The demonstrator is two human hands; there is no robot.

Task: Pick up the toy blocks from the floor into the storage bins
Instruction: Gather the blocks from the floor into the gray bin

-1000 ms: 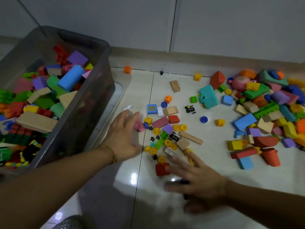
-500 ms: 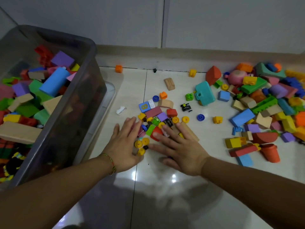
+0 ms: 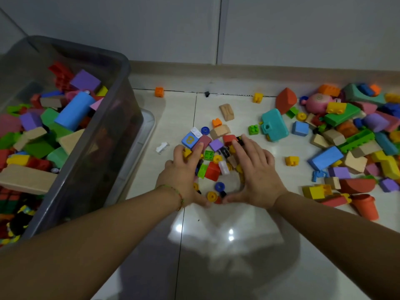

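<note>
Cupping many loose blocks (image 3: 213, 169) with open left hand (image 3: 184, 172) and right hand (image 3: 257, 169), might spill some lifting to the left bin (image 3: 104, 159).

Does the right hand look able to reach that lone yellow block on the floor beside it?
Probably yes. The yellow block lies alone on bare floor just right of the right hand, with nothing between them; the hand would have to leave the small pile.

2 hands (image 3: 184, 174) (image 3: 258, 173), 1 storage bin (image 3: 104, 148)
</note>
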